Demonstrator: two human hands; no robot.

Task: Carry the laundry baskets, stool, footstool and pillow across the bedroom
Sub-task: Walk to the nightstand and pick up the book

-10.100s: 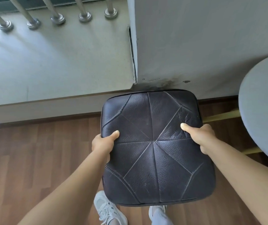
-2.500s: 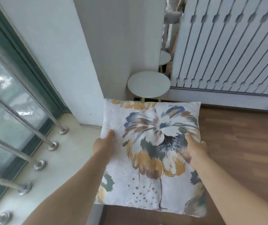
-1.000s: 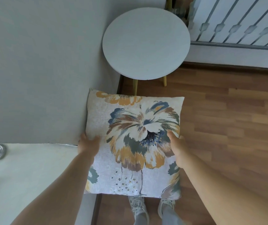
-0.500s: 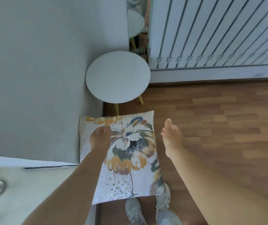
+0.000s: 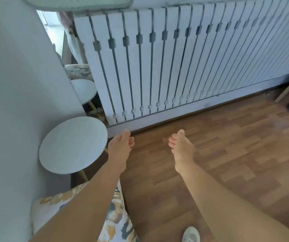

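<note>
Left hand (image 5: 121, 145): I see it empty, fingers loosely curled, held over the floor.
Right hand (image 5: 181, 145): empty too, fingers relaxed and spread.
Pillow (image 5: 115, 215): down by the wall (image 5: 17, 102), below the round stool (image 5: 72, 144); likely parked there out of the walkway.
Pillow axis: partly hidden by my arm; cannot tell.

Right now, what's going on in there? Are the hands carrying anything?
No. Both hands are free: the left hand and right hand hover open over the wood floor, holding nothing. The floral pillow lies low by the wall, partly hidden under the left forearm, just near of the round white stool. A white slatted panel stands ahead.
</note>
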